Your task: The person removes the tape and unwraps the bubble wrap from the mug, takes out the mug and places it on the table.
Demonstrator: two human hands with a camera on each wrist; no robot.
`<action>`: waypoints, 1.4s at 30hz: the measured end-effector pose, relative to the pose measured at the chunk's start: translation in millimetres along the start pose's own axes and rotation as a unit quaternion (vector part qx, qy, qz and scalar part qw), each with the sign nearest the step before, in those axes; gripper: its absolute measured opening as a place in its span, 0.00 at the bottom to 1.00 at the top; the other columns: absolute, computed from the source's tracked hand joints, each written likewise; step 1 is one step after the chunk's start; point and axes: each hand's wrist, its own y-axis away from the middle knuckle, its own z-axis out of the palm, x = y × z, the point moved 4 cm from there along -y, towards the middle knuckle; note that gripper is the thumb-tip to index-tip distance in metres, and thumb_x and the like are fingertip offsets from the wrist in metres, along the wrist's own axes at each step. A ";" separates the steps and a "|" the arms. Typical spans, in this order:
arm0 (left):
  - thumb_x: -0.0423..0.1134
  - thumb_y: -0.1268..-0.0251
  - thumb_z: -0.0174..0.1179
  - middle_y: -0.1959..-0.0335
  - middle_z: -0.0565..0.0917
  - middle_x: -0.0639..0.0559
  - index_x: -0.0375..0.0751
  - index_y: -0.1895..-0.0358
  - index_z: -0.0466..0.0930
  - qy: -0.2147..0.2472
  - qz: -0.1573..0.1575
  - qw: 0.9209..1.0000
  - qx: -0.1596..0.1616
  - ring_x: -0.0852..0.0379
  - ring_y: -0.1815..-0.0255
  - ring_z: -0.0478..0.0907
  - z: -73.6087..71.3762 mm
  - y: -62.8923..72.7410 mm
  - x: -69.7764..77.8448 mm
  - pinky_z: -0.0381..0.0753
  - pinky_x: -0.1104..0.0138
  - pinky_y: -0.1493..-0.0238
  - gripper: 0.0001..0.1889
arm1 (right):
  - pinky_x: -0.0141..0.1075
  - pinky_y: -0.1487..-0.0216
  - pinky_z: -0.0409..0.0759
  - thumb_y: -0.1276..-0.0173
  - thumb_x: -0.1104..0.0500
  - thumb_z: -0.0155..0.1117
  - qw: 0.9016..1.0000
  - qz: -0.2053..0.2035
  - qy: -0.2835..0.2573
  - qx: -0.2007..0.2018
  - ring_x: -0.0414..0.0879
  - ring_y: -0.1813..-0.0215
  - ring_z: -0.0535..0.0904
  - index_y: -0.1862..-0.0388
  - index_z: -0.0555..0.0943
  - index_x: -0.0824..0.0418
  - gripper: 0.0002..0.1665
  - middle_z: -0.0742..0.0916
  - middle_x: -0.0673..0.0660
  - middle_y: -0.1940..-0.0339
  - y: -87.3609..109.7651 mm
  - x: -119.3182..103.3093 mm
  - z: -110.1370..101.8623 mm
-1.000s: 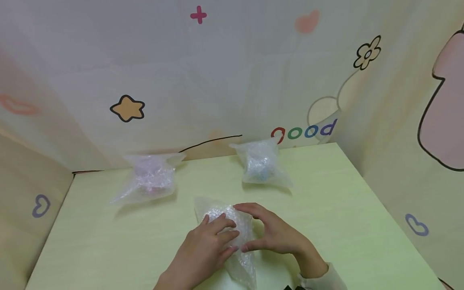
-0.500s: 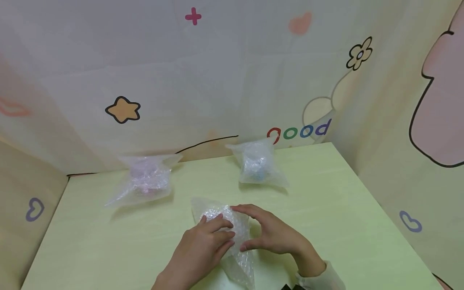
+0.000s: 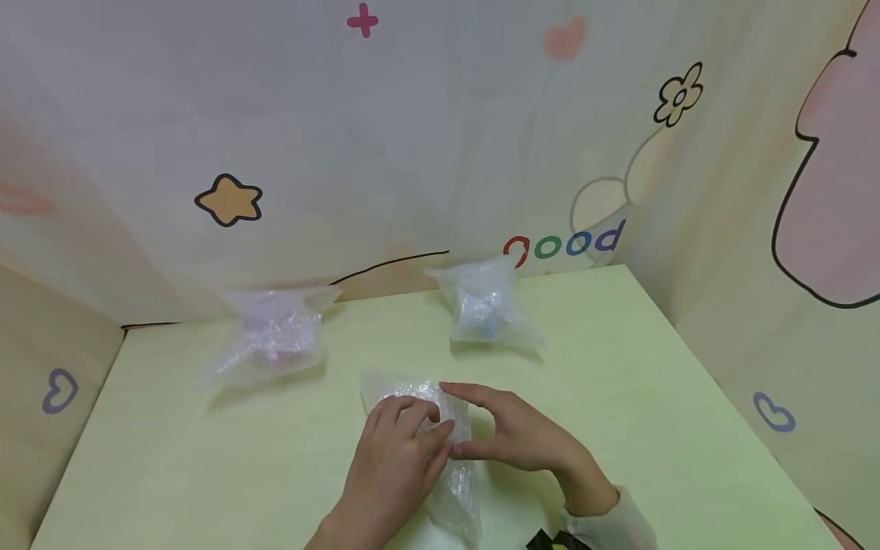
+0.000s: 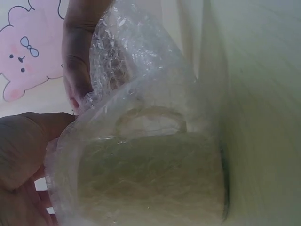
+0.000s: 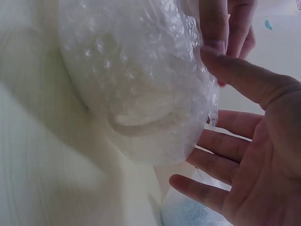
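Note:
A bubble-wrapped mug [image 4: 155,174] stands on the table, its looped handle [image 5: 146,127] showing through the plastic. The loose bubble wrap [image 3: 454,496] trails toward the near edge in the head view. My left hand [image 3: 395,458] lies over the wrap with bent fingers, pinching its top edge between thumb and fingers. From the other side my right hand [image 3: 525,435] holds the wrap in a C shape, thumb in front and index finger at the back. In the right wrist view the right thumb [image 5: 249,77] meets the wrap's edge beside the left fingertips.
Two more bubble-wrapped bundles lie on the pale table [image 3: 619,397]: a pinkish one [image 3: 278,328] at back left and a bluish one [image 3: 486,302] at back right. A printed curtain [image 3: 385,153] stands behind. A black object [image 3: 557,541] shows by the right sleeve.
My left hand has shifted slightly right, its fingers bending more, and its thumb and index tip have come close to my right thumb. The view has drifted slightly; both back bundles stay put.

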 end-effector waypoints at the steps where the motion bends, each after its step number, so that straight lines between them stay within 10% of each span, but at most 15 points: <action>1: 0.41 0.49 0.79 0.58 0.84 0.58 0.52 0.61 0.93 0.004 0.000 1.000 0.002 0.51 0.49 0.80 0.3 -1.0 -0.8 0.81 0.57 0.40 0.10 | 0.51 0.22 0.70 0.37 0.43 0.78 1.000 -0.002 0.001 -0.002 0.47 0.22 0.71 0.20 0.68 0.47 0.49 0.75 0.46 0.23 -1.7 -1.6 -0.4; 11: 0.37 0.47 0.79 0.51 0.89 0.57 0.45 0.58 0.92 0.021 -0.008 1.000 -0.018 0.54 0.41 0.85 2.2 -4.0 -4.8 0.82 0.60 0.34 0.12 | 0.50 0.22 0.71 0.38 0.47 0.80 1.000 0.007 0.022 -0.009 0.47 0.22 0.71 0.21 0.69 0.53 0.49 0.76 0.48 0.23 -14.3 -11.0 -0.3; 32: 0.37 0.57 0.83 0.56 0.92 0.57 0.46 0.60 0.93 0.001 0.007 0.998 0.055 0.57 0.50 0.90 7.4 -1.4 -5.2 0.89 0.57 0.47 0.16 | 0.48 0.26 0.75 0.39 0.42 0.79 0.999 0.025 0.045 0.011 0.44 0.26 0.76 0.23 0.73 0.50 0.47 0.80 0.46 0.27 -15.3 -8.2 4.8; 42: 0.39 0.50 0.81 0.54 0.91 0.56 0.45 0.58 0.92 0.014 0.024 1.000 0.011 0.57 0.46 0.89 7.4 3.2 -3.6 0.89 0.57 0.47 0.14 | 0.49 0.26 0.75 0.40 0.37 0.77 0.998 0.043 0.035 0.016 0.45 0.26 0.76 0.24 0.74 0.49 0.46 0.82 0.45 0.29 -8.4 -4.0 11.1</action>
